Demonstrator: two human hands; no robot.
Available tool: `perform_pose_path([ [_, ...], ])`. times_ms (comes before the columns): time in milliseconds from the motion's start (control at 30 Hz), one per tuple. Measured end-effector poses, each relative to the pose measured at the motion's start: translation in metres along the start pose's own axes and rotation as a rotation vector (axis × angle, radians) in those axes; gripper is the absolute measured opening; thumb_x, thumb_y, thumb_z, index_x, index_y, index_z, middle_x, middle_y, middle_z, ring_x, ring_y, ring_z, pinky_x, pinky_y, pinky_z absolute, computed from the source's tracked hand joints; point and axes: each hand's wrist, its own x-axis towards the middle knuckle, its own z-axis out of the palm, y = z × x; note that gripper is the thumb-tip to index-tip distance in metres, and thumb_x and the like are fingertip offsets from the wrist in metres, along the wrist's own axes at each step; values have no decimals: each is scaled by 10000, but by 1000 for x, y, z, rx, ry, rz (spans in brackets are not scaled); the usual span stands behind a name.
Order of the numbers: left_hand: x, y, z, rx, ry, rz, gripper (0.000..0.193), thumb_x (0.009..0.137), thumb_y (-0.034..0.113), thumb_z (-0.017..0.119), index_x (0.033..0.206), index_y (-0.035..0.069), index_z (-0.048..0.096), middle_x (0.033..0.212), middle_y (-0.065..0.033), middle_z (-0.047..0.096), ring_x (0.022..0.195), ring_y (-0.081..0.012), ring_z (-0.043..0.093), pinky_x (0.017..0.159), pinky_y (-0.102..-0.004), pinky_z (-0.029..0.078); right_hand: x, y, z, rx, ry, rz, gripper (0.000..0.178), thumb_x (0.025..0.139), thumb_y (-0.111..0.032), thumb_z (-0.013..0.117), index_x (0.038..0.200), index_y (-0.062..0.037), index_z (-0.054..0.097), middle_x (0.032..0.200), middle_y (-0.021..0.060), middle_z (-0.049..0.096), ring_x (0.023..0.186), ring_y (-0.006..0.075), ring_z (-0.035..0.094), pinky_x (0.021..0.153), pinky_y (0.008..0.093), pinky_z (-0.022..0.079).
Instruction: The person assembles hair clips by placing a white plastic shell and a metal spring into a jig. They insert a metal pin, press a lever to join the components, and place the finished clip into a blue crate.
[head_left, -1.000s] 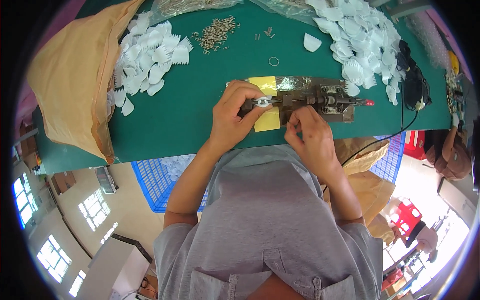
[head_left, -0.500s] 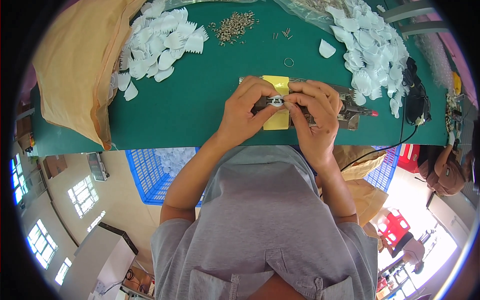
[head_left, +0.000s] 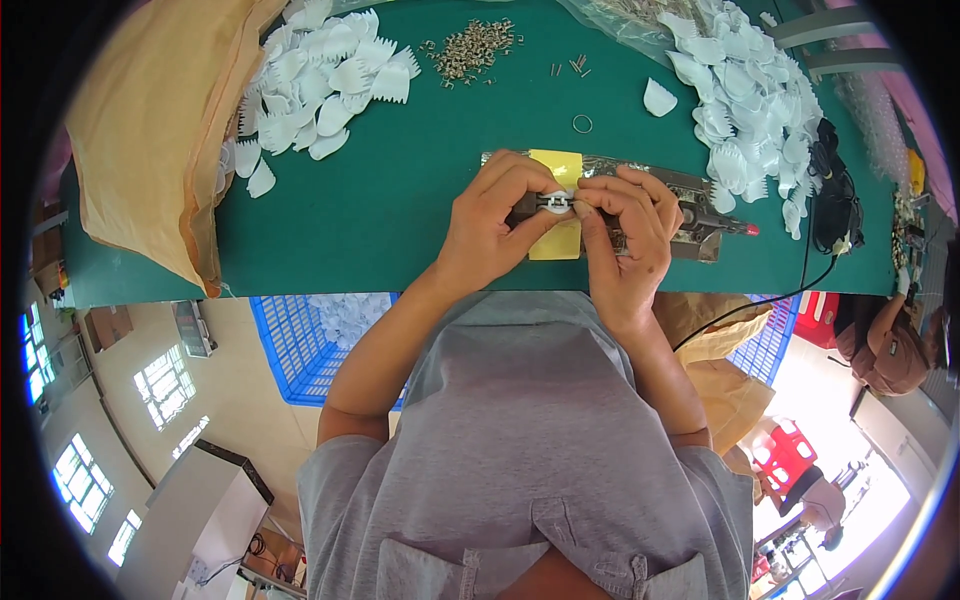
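Note:
Between my hands is a small white plastic piece (head_left: 557, 208) with dark metal bits across its middle. My left hand (head_left: 488, 225) pinches its left side between thumb and forefinger. Thumb and forefinger of my right hand (head_left: 632, 240) are pressed together at the piece's right edge, on something too small to make out. Both hands are over a metal fixture (head_left: 698, 245), which has a red-tipped handle on the right. A yellow strip (head_left: 556, 246) lies across the fixture, directly under my fingers; my hands hide much of the fixture's middle.
White toothed plastic pieces are heaped at left (head_left: 330, 85) and right (head_left: 735, 100). Small metal clips (head_left: 470, 52), several pins (head_left: 578, 66) and a metal ring (head_left: 583, 124) lie beyond. A paper sack (head_left: 160, 140) stands left; a black cable (head_left: 832, 200) lies right. Blue baskets (head_left: 290, 350) are below.
Both hands keep nearly the same pose, still pinching at the white piece. The whole table view has shifted very slightly, as from a small head movement.

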Motion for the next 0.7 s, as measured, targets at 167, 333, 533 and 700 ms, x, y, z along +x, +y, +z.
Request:
perform_pose_path([
  [167, 1, -2, 1, 8, 1, 18, 213, 833, -5, 852, 972, 31, 696, 1006, -65, 701, 896, -174, 646, 725, -289, 515, 5, -6, -21, 43, 12, 9, 299, 853, 2, 759, 1148, -49, 749, 1237, 109, 738, 1249, 313, 617, 1073, 449, 435],
  [333, 2, 3, -2, 0, -14, 15, 217, 829, -8, 854, 967, 25, 689, 1002, -71, 704, 896, -177, 645, 723, -288, 507, -11, 88, -119, -473, 261, 102, 373, 908, 26, 661, 1266, -54, 729, 1330, 133, 705, 1299, 347, 595, 1105, 434, 443],
  [533, 0, 0, -3, -7, -36, 7, 227, 832, -18, 852, 989, 21, 693, 1023, -66, 703, 890, -148, 639, 713, -269, 494, -17, 130, -152, -750, -169, 24, 313, 914, -44, 723, 1220, -107, 706, 1289, 79, 683, 1264, 325, 594, 1032, 452, 459],
  [700, 1, 1, -3, 3, -40, 10, 233, 834, -25, 852, 1006, 17, 700, 1037, -65, 699, 889, -131, 633, 719, -258, 493, 2, 156, -211, 243, -195, 413, 237, 954, -9, 629, 1184, 43, 656, 1300, 174, 685, 1176, 278, 684, 1092, 449, 496],
])
